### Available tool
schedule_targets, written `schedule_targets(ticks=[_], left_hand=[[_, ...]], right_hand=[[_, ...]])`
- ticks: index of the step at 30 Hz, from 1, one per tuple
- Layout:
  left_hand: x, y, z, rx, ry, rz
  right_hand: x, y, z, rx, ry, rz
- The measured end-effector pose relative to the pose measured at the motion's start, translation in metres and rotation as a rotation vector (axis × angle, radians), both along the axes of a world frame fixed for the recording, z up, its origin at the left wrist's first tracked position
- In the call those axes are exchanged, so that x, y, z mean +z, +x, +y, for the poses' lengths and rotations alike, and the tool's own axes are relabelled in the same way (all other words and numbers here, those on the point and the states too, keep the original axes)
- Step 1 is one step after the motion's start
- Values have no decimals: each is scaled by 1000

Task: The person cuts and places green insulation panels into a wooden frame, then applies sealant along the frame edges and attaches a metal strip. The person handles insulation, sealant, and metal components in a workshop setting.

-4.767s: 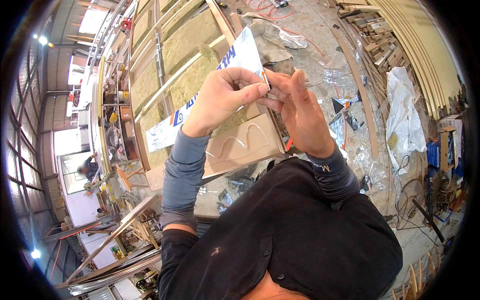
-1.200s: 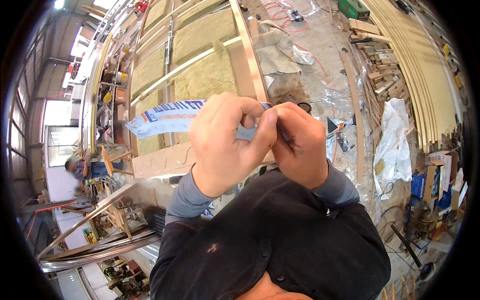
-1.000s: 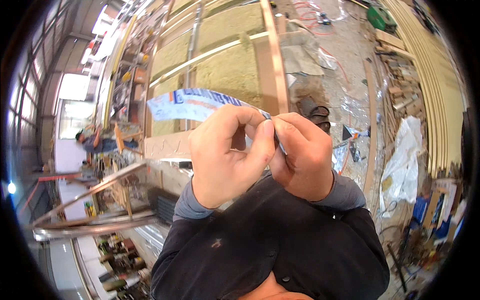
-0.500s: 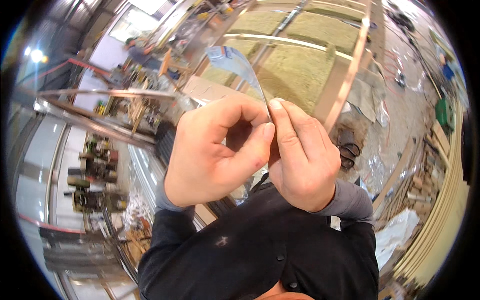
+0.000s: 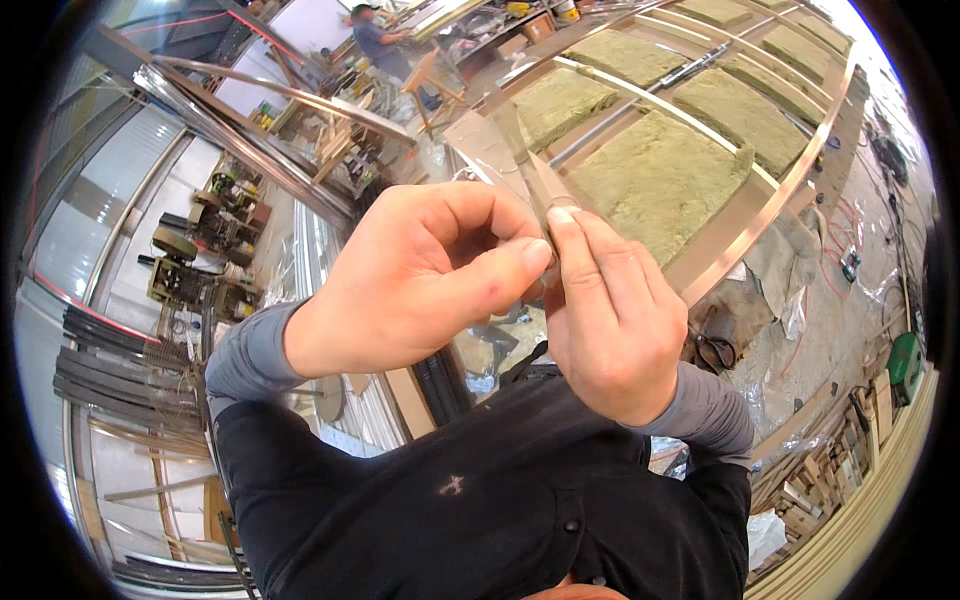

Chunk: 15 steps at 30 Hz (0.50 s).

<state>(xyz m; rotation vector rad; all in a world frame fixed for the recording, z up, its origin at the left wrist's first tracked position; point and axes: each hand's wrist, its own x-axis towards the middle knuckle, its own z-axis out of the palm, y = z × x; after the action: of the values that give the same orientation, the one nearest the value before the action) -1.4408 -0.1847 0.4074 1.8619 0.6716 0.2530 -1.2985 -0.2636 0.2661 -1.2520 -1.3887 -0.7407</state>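
A thin, glossy, see-through strip (image 5: 528,160) rises from between my two hands in front of my chest; what it is I cannot tell. My left hand (image 5: 400,285) is curled, with thumb and forefinger pinched together at the strip's lower end. Pressed against the other side of the strip is my right hand (image 5: 622,320), its fingers straight and held together, the thumb hidden behind them. The fingertips of both hands almost meet. The strip's bottom edge is covered by the fingers.
Ahead stands a wooden frame (image 5: 770,235) filled with yellowish insulation batts (image 5: 655,180). Dark machines (image 5: 205,250) stand at the left. Wood offcuts (image 5: 835,460) and cables lie on the right-hand floor near a green case (image 5: 905,368). Another person (image 5: 380,50) is far off.
My view has swung, so the frame and machines sit differently. The strip has turned from a bluish, bent shape to a straighter, see-through one. Both hands keep their hold.
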Motion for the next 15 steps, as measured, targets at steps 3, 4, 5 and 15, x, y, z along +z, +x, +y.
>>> schedule_targets(ticks=[3,4,5,15], left_hand=[[-2,-3,-3,17,40,-31],[-2,-3,-4,19,42,-25],[-1,-2,-4,20,44,-19],[-6,2,4,-27,-17,-61]], right_hand=[[0,1,3,12,20,-6],[-1,1,4,8,31,-2],[-2,0,5,5,39,0],[-3,5,5,46,44,48]])
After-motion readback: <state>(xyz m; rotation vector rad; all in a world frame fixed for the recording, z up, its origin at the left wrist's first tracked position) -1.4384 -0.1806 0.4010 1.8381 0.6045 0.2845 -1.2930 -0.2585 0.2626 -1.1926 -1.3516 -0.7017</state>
